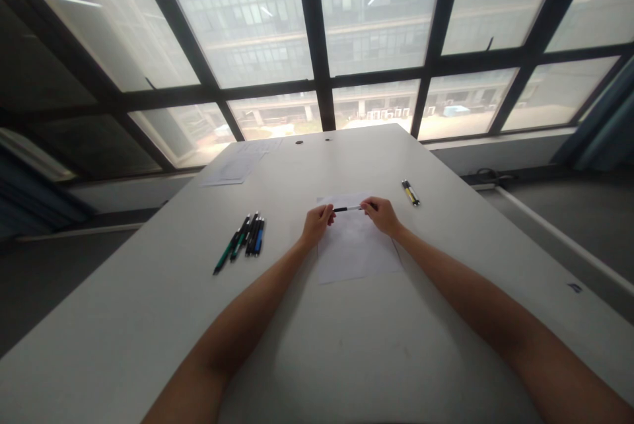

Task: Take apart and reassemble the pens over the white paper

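Note:
A slim pen [347,209], dark toward the left and pale toward the right, spans the gap between my two hands, roughly level. My left hand [318,222] pinches its dark end. The other end is in the closed fingers of my right hand [381,214], which partly hide it. Beneath both hands lies a sheet of white paper [356,252]; the picture is too blurred to show any marks on it.
On the white table [371,345], several dark, green and blue pens [250,237] lie to the left. Two short yellow and white items [411,193] lie at right. Printed papers [232,166] rest at the far left. Windows [374,8] stand beyond the table.

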`<move>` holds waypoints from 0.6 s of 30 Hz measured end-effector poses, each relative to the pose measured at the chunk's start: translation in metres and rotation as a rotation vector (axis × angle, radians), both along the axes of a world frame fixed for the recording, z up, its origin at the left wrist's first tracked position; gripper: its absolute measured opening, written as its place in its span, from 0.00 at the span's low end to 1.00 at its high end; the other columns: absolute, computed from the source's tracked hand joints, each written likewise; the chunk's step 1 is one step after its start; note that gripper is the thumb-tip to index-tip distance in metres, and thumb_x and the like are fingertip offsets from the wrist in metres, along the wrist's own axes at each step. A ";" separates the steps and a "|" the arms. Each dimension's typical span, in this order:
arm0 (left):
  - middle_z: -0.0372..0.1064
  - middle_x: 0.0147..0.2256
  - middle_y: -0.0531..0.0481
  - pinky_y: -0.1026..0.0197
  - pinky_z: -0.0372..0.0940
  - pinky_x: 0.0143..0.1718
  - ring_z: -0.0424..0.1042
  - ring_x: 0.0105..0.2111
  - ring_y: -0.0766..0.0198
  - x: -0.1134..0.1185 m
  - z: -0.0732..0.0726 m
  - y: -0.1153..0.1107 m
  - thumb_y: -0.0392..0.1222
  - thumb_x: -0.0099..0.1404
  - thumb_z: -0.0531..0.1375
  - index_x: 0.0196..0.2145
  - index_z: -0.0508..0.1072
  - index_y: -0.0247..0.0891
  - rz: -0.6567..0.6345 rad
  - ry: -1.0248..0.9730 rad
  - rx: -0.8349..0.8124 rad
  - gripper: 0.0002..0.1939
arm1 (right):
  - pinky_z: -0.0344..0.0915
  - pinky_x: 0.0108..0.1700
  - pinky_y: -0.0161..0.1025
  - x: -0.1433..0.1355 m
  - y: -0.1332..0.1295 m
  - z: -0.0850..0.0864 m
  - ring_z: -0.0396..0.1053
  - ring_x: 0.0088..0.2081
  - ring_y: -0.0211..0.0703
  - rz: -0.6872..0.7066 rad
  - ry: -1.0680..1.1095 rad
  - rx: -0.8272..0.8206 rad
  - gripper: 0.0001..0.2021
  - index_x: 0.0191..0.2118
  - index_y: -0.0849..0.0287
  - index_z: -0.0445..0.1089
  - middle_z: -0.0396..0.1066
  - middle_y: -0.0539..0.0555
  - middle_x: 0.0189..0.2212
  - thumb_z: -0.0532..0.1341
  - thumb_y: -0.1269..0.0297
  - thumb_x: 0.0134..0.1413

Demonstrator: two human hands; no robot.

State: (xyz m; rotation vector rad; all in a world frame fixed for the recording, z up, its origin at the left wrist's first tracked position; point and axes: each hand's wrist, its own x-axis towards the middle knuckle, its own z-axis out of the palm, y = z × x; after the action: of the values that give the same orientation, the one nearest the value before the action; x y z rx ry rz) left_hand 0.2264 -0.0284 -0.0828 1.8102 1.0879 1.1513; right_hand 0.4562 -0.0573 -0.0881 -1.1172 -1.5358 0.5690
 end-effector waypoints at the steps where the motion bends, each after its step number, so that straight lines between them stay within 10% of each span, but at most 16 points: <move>1: 0.68 0.20 0.50 0.65 0.59 0.25 0.65 0.21 0.68 0.000 0.000 0.000 0.58 0.68 0.52 0.25 0.73 0.34 -0.005 -0.015 -0.001 0.25 | 0.59 0.27 0.33 0.000 0.000 0.000 0.64 0.23 0.37 -0.002 0.001 0.001 0.14 0.30 0.62 0.74 0.70 0.51 0.20 0.60 0.55 0.57; 7: 0.73 0.31 0.51 0.66 0.63 0.29 0.71 0.28 0.67 0.001 0.005 -0.001 0.50 0.61 0.63 0.47 0.71 0.38 -0.019 -0.062 0.080 0.20 | 0.58 0.26 0.33 0.000 -0.001 0.002 0.63 0.23 0.37 -0.031 0.001 0.020 0.14 0.28 0.61 0.73 0.70 0.51 0.20 0.60 0.55 0.57; 18: 0.75 0.29 0.49 0.63 0.65 0.32 0.72 0.28 0.65 0.000 0.004 0.000 0.48 0.63 0.61 0.34 0.75 0.36 0.013 -0.024 0.087 0.12 | 0.57 0.26 0.33 0.000 -0.001 0.000 0.62 0.22 0.36 -0.036 0.006 0.031 0.14 0.28 0.60 0.72 0.69 0.50 0.20 0.59 0.56 0.57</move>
State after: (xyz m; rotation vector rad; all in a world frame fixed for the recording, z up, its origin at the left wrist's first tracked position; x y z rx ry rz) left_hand 0.2268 -0.0288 -0.0784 1.8541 1.0518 1.2420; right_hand 0.4562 -0.0578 -0.0881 -1.1168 -1.5114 0.5222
